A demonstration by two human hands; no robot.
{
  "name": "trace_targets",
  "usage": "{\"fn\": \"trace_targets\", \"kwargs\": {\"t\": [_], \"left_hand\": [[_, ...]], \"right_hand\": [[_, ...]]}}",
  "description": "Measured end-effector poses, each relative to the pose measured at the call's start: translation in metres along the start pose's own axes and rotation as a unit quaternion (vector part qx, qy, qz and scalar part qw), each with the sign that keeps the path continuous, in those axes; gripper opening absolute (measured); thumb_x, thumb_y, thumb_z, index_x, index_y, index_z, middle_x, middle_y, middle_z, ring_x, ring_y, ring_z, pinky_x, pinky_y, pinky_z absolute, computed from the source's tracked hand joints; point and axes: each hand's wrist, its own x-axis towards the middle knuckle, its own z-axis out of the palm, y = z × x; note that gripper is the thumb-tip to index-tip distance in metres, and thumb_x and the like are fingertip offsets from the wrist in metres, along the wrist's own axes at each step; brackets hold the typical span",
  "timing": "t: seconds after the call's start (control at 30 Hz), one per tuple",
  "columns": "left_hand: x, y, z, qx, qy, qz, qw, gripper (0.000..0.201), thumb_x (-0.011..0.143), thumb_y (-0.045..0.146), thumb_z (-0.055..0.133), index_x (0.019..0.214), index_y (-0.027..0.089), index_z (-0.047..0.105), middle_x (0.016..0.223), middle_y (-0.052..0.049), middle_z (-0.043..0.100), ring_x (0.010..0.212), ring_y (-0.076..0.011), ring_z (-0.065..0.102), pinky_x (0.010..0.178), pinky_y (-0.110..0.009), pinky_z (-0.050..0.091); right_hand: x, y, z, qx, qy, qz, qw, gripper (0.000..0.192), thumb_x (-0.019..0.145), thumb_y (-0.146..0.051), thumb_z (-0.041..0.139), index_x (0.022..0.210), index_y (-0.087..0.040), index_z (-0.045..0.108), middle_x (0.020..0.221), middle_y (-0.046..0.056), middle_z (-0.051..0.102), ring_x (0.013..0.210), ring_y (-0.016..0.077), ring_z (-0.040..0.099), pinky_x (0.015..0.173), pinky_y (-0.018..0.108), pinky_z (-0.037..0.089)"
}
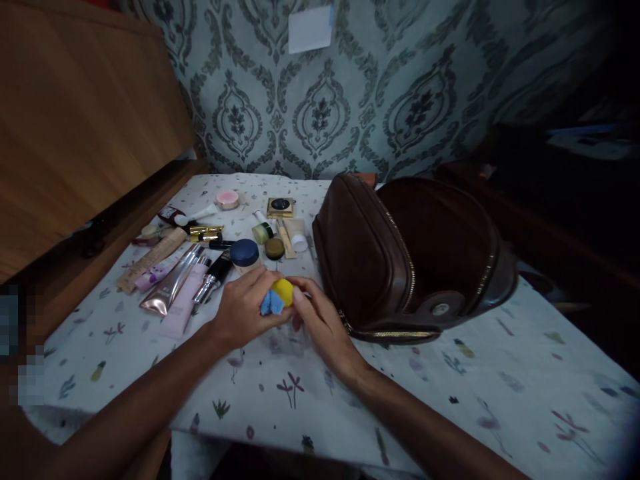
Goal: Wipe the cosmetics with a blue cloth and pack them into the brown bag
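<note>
My left hand [245,303] is closed around a small blue piece with a bumpy surface [272,303], possibly a sponge. A smooth yellow piece [283,292] sits against it, between my two hands. My right hand [325,327] pinches the yellow piece's right side with thumb and fingers. Under both hands shows something clear, like thin plastic [287,341]; its shape is hard to make out. Just behind my left hand stands a jar with a dark blue lid [245,252]. A brown leather toiletry bag [360,247] lies unzipped right of my right hand.
Cosmetics crowd the table's left half: a pink tube [185,300], a metallic tube [170,283], a black-and-silver bottle [213,277], a pink compact [227,199] and a gold case [281,207]. A wooden cabinet [90,120] borders the patterned tablecloth [250,400] on the left.
</note>
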Motion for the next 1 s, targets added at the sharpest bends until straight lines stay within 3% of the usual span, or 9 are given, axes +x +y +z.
{"fn": "trace_targets", "kwargs": {"t": [0.07,0.2,0.33,0.5,0.63,0.77,0.83,0.9,1.0], "left_hand": [[-0.002,0.000,0.001,0.007,-0.019,-0.003,1.000,0.030,0.091,0.044,0.057,0.108,0.019,0.061,0.089,-0.006,0.066,0.086,-0.0217,0.066,0.072,-0.031,0.051],[-0.004,0.003,0.002,-0.047,-0.023,0.047,0.997,0.043,0.091,0.047,0.059,0.120,0.017,0.053,0.097,-0.008,0.065,0.091,-0.0235,0.064,0.076,-0.034,0.051],[-0.002,0.004,0.000,-0.145,-0.056,0.025,0.988,0.052,0.086,0.052,0.066,0.123,0.020,0.051,0.108,-0.010,0.068,0.099,-0.0242,0.065,0.086,-0.036,0.052],[-0.001,0.001,0.000,-0.249,-0.126,-0.077,0.957,0.065,0.078,0.053,0.074,0.130,0.022,0.049,0.117,-0.009,0.068,0.102,-0.0238,0.067,0.089,-0.036,0.053],[-0.002,-0.001,0.001,-0.254,-0.129,-0.107,0.953,0.054,0.080,0.045,0.072,0.125,0.023,0.051,0.115,-0.007,0.068,0.104,-0.0231,0.067,0.089,-0.034,0.052],[-0.002,-0.004,0.000,-0.207,-0.131,-0.089,0.966,0.050,0.079,0.035,0.071,0.122,0.023,0.050,0.111,-0.005,0.069,0.100,-0.0223,0.068,0.087,-0.032,0.052],[-0.002,-0.006,-0.003,-0.191,-0.129,-0.087,0.969,0.052,0.076,0.033,0.073,0.122,0.023,0.050,0.106,-0.003,0.069,0.092,-0.0206,0.068,0.082,-0.030,0.052],[-0.002,-0.007,-0.005,-0.190,-0.126,-0.095,0.969,0.052,0.074,0.036,0.074,0.119,0.023,0.051,0.098,-0.001,0.069,0.081,-0.0183,0.067,0.076,-0.029,0.050],[-0.003,-0.006,-0.007,-0.228,-0.116,-0.106,0.961,0.047,0.077,0.048,0.071,0.112,0.022,0.053,0.087,0.001,0.065,0.068,-0.0147,0.060,0.065,-0.026,0.047]], "right_hand": [[-0.001,0.000,0.000,0.023,-0.036,0.007,0.999,0.050,0.087,-0.058,0.061,0.119,-0.019,0.061,0.087,0.001,0.059,0.069,0.0127,0.051,0.063,0.025,0.043],[0.000,0.003,0.004,0.124,-0.089,0.049,0.987,0.046,0.079,-0.058,0.071,0.098,-0.015,0.066,0.084,0.001,0.060,0.077,0.0134,0.055,0.071,0.025,0.046],[0.003,0.001,0.006,0.255,-0.026,0.085,0.963,0.051,0.073,-0.056,0.079,0.105,-0.019,0.068,0.091,0.002,0.067,0.088,0.0165,0.063,0.079,0.027,0.049],[0.006,-0.001,0.006,0.357,0.010,0.143,0.923,0.056,0.065,-0.055,0.084,0.106,-0.021,0.066,0.098,0.004,0.070,0.084,0.0178,0.066,0.065,0.025,0.052],[0.006,0.001,0.005,0.298,-0.016,0.121,0.947,0.058,0.071,-0.068,0.074,0.100,-0.018,0.063,0.089,0.003,0.066,0.072,0.0142,0.062,0.056,0.022,0.050],[0.002,0.000,0.001,0.093,-0.066,0.053,0.992,0.057,0.085,-0.070,0.057,0.112,-0.020,0.060,0.082,-0.001,0.058,0.057,0.0103,0.052,0.049,0.024,0.047],[0.001,-0.002,-0.002,0.011,-0.059,0.014,0.998,0.051,0.088,-0.065,0.056,0.111,-0.020,0.061,0.085,0.000,0.059,0.063,0.0110,0.054,0.053,0.023,0.047],[0.001,-0.003,-0.003,-0.001,-0.050,-0.010,0.999,0.048,0.087,-0.063,0.058,0.104,-0.018,0.064,0.086,0.002,0.060,0.071,0.0126,0.055,0.058,0.023,0.045],[0.001,-0.001,-0.002,0.083,-0.074,0.033,0.993,0.050,0.085,-0.065,0.061,0.098,-0.018,0.063,0.071,-0.002,0.052,0.058,0.0094,0.044,0.050,0.021,0.035]]}}
